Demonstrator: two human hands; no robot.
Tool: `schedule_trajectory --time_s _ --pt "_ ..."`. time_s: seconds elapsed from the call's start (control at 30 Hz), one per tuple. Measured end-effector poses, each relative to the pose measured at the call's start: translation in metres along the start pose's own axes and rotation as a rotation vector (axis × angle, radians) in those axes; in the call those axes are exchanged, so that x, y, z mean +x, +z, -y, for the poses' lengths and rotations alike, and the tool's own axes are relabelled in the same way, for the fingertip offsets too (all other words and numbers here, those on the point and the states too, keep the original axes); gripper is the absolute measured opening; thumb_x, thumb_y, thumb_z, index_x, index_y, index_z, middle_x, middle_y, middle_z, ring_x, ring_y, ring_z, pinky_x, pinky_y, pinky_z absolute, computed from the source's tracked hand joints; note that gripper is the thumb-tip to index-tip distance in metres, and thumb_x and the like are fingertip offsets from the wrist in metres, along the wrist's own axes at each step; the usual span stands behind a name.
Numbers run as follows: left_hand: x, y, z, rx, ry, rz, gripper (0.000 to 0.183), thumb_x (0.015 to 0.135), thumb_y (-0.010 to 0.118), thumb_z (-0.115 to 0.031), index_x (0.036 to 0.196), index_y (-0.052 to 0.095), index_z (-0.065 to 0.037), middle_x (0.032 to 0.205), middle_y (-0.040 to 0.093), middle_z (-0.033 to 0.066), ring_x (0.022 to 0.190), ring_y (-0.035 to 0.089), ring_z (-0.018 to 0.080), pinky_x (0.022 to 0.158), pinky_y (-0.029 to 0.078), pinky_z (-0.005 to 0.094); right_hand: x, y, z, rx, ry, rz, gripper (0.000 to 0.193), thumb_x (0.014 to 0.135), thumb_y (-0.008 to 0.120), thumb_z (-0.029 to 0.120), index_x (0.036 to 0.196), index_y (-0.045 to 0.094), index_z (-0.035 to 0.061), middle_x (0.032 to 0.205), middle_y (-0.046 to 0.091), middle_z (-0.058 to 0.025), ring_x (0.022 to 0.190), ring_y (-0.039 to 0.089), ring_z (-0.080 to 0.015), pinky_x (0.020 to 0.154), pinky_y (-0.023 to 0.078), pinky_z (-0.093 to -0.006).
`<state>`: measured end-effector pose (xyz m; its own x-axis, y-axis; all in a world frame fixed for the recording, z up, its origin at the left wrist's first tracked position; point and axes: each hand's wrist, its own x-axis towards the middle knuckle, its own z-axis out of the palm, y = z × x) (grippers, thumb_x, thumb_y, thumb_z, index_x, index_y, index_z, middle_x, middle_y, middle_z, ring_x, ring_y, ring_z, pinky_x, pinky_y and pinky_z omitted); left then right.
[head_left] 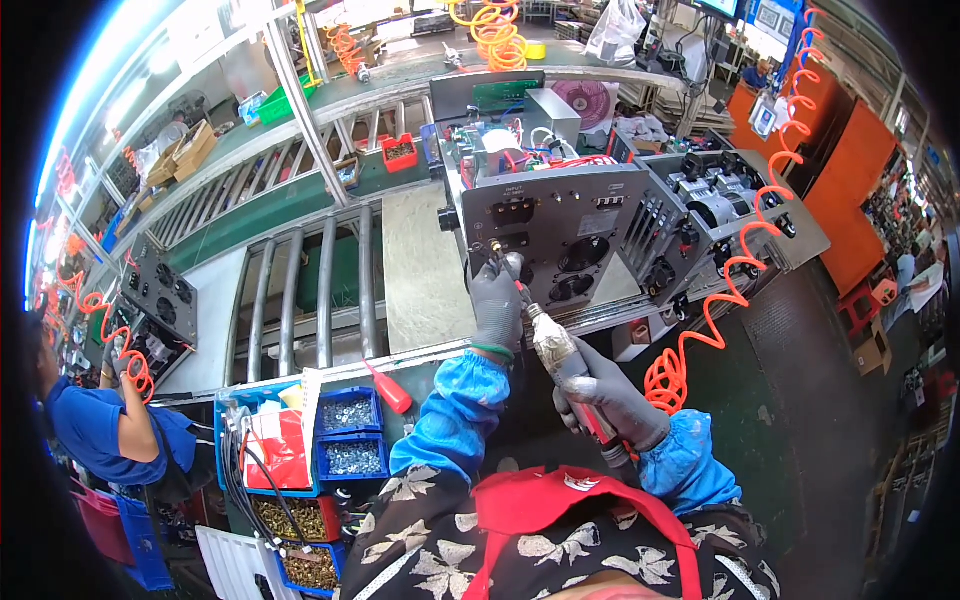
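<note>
Your right hand (612, 395), in a grey glove, grips a long silver-and-red power screwdriver (556, 345) pointing far and left, while your grey-gloved left hand (495, 300) is near its tip, at the face of a dark grey metal cabinet (545, 230). Near left, a red plastic squeeze bottle (388, 388) is just beside two blue plastic bins (350, 434) of small metal parts; an orange coiled hose (705, 330) hangs to the right.

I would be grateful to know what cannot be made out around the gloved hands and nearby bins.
All in the head view:
Silver-and-red cylindrical handheld tool: whether its tip touches the dark grey metal panel; grey-gloved left hand obscures it.
Tool's grip: partly covered by grey-gloved right hand.
Silvery metal pieces in blue plastic bins: too small to identify.
</note>
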<state>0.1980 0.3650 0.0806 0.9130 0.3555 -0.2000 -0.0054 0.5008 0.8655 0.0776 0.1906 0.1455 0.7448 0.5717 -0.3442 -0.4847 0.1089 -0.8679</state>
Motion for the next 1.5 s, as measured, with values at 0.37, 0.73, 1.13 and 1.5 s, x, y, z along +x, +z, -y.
schedule_trajectory --time_s 0.37,0.73,1.13,1.5 --pt "0.008 0.011 0.022 -0.047 0.186 0.045 0.016 0.097 0.063 -0.024 0.092 0.059 -0.01 0.063 0.054 -0.0042 0.048 0.046 0.0046 0.045 0.036 0.0195 0.013 -0.018 0.005 0.055 0.005 0.023 0.063 0.087 0.062 0.038 0.139 0.037 0.0119 0.082 0.059 -0.0062 0.063 0.061 -0.0131 0.054 0.052 -0.0264" --pt "0.037 0.028 0.03 -0.231 0.073 0.018 0.012 0.089 0.066 -0.008 0.095 0.056 -0.004 0.076 0.061 0.0036 0.061 0.058 0.0118 0.054 0.049 0.0253 0.038 -0.023 0.024 -0.038 -0.087 -0.103 0.038 0.093 0.054 0.036 0.121 0.047 0.011 0.08 0.059 -0.0042 0.062 0.06 -0.012 0.053 0.051 -0.0263" --pt "0.019 -0.035 0.063 0.626 0.652 0.015 0.02 0.09 0.058 -0.002 0.108 0.058 0.007 0.087 0.061 0.0104 0.083 0.065 0.0213 0.079 0.053 0.0317 0.049 -0.031 0.018 0.268 0.006 -0.048 0.038 0.098 0.053 0.045 0.112 0.053 0.0096 0.08 0.064 -0.0071 0.062 0.064 -0.0171 0.052 0.054 -0.0296" --pt "-0.135 -0.055 0.017 0.208 -0.348 0.614 0.027 0.092 0.054 -0.014 0.115 0.059 -0.002 0.075 0.05 -0.0058 0.061 0.045 0.0056 0.053 0.035 0.0217 0.052 -0.021 0.008 0.435 0.015 0.024 0.035 0.096 0.056 0.042 0.105 0.052 0.0087 0.078 0.063 -0.006 0.058 0.064 -0.017 0.05 0.054 -0.0304"
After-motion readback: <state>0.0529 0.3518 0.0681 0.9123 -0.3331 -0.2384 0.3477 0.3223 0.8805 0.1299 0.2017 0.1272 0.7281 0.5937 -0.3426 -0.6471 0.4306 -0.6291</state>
